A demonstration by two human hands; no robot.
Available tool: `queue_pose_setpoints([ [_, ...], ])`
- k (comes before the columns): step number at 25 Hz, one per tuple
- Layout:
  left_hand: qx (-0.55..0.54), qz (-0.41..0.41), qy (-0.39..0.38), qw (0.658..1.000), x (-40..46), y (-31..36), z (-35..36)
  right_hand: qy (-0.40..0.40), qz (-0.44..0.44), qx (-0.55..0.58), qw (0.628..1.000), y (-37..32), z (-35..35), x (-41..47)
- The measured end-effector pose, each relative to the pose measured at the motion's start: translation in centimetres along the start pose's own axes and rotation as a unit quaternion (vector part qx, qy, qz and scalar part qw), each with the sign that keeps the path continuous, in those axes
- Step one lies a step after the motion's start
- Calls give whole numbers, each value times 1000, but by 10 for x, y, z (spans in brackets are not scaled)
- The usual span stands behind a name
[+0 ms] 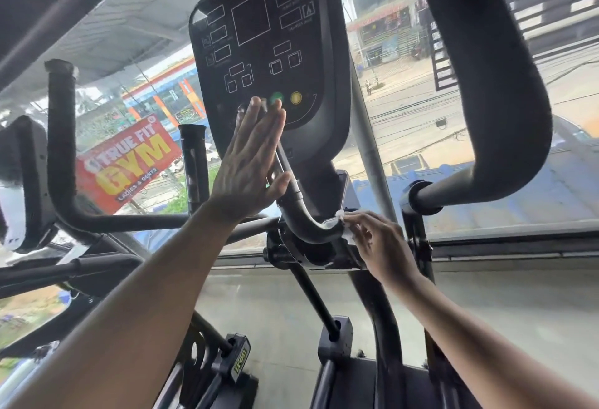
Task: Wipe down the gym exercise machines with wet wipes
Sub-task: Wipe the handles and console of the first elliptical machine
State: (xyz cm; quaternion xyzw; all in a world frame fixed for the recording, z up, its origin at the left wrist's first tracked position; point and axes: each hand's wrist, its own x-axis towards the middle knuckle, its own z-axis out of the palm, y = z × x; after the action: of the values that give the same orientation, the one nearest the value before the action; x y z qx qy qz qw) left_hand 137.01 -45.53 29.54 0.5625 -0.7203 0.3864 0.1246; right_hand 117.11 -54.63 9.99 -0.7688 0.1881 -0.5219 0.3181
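Note:
A black exercise machine fills the view, with its dark console panel point(269, 51) up the middle. My left hand point(249, 165) lies flat with straight fingers against the console's lower edge, fingertips near the green button point(277, 97). My right hand point(372, 240) pinches a white wet wipe point(338, 222) and holds it against the curved black handlebar point(308, 227) below the console. The wipe wraps partly around the bar's bend.
A thick padded handle point(505, 84) curves down at the upper right. Another machine's black handles point(61, 149) stand at the left. A large window point(421, 116) lies behind, showing a street and a red gym banner point(126, 162). The machine's frame and pedal arms point(334, 334) sit below.

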Motion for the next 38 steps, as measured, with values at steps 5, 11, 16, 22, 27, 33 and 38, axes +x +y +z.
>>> queue_pose_setpoints([
  [5,-8,9,17,1000,0,1,2,9,58,109,992,-36,10,-6],
  [11,-32,11,57,998,-3,3,7,25,14,55,998,-9,12,-8],
  [16,-31,15,87,996,0,1,12,20,111,-16,993,35,16,6],
  [22,-30,22,107,994,0,0,16,-3,189,-83,978,80,27,27],
  [27,-33,26,114,993,0,-3,20,-6,338,28,941,113,45,32],
  [33,-31,33,119,992,2,-3,21,57,321,35,945,83,34,19],
  [38,-31,33,119,992,3,-5,22,-244,197,-179,932,101,31,100],
])
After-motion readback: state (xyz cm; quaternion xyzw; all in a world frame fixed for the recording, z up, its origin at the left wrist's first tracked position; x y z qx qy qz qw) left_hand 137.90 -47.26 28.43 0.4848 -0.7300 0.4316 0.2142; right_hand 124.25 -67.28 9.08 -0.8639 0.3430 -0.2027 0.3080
